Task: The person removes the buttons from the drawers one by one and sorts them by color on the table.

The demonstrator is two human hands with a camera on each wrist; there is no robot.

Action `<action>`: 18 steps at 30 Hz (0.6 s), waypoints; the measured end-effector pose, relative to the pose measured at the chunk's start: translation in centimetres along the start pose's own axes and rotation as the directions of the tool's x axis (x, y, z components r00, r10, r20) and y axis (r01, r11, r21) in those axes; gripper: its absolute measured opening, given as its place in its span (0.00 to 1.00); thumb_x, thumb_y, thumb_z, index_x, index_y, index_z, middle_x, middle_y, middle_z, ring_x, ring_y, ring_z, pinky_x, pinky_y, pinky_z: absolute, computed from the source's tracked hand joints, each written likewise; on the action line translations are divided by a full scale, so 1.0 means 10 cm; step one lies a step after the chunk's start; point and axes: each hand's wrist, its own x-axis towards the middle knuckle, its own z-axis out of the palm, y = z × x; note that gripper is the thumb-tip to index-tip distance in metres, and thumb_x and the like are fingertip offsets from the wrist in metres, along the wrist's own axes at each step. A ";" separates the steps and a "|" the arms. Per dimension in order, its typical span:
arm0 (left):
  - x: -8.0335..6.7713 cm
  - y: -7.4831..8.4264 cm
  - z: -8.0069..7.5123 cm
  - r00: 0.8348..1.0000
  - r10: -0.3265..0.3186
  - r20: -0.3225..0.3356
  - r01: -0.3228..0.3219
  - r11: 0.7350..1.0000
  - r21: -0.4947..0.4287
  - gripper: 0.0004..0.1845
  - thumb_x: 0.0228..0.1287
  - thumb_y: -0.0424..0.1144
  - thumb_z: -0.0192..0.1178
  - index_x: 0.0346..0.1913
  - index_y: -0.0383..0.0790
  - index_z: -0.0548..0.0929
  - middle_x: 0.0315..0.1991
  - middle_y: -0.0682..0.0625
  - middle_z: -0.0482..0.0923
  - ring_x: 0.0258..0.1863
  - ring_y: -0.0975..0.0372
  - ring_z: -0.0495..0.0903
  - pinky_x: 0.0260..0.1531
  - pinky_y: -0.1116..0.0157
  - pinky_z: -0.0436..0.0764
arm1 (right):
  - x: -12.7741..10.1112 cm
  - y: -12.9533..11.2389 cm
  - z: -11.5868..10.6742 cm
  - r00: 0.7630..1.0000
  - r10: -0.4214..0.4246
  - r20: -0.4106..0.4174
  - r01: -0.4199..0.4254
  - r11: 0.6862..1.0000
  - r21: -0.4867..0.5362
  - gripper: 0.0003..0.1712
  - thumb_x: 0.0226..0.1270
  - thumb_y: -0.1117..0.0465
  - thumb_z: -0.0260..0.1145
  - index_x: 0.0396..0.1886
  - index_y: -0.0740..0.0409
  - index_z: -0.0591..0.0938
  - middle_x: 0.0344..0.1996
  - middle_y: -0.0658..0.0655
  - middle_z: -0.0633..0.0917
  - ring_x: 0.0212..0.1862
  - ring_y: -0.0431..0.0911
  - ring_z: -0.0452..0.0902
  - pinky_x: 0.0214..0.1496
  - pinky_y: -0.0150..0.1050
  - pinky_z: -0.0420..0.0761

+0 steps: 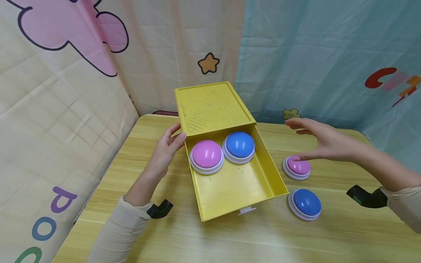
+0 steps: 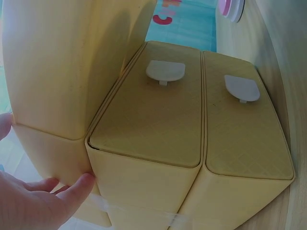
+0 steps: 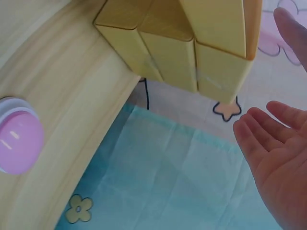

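In the head view, a yellow cabinet [image 1: 213, 109] stands on the wooden table [image 1: 184, 241], its top scuffed and crosshatched near the front edge. Its upper drawer [image 1: 235, 186] is pulled well out, with a white knob [image 1: 246, 210] at the front. Inside, toward the back, a glossy pink dome [image 1: 206, 155] and a blue dome [image 1: 240, 145] sit side by side on white bases. A second pink dome [image 1: 297, 170] and a second blue dome [image 1: 307, 202] rest on the table right of the drawer. The person's left hand [image 1: 164, 149] touches the cabinet's left side; the right hand [image 1: 329, 140] hovers over the pink dome on the table, its thumb and fingers wide apart, holding nothing.

In the left wrist view, the left hand's spread fingertips rest against the smooth side, beside two closed lower drawers [image 2: 148, 112] with white handles [image 2: 165, 71].

In the right wrist view, the right palm is bare, apart from the cabinet.
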 end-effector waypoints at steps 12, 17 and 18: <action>-0.01 0.01 0.00 1.000 -0.006 0.000 0.006 1.000 0.013 0.33 0.65 0.44 0.52 0.67 0.33 0.53 0.65 0.45 0.54 0.58 0.57 0.63 0.57 0.60 0.64 | 0.57 -0.46 0.07 0.967 -0.149 0.205 0.155 0.988 -0.012 0.48 0.45 0.45 0.72 0.61 0.67 0.63 0.57 0.62 0.69 0.55 0.55 0.67 0.55 0.50 0.68; -0.01 0.00 0.01 1.000 -0.007 0.001 0.007 1.000 0.010 0.33 0.65 0.44 0.51 0.67 0.33 0.53 0.65 0.45 0.54 0.58 0.56 0.63 0.57 0.60 0.63 | 0.74 -0.55 0.17 0.949 -0.150 0.278 0.177 0.982 -0.073 0.49 0.43 0.44 0.73 0.59 0.68 0.65 0.56 0.61 0.70 0.55 0.54 0.66 0.57 0.49 0.67; -0.01 0.00 0.01 1.000 -0.006 -0.001 0.006 1.000 0.009 0.32 0.65 0.44 0.51 0.67 0.33 0.53 0.65 0.45 0.54 0.58 0.56 0.63 0.57 0.60 0.63 | 0.76 -0.56 0.20 0.945 -0.148 0.292 0.178 0.981 -0.081 0.49 0.43 0.44 0.73 0.59 0.68 0.65 0.56 0.61 0.70 0.55 0.53 0.66 0.57 0.48 0.66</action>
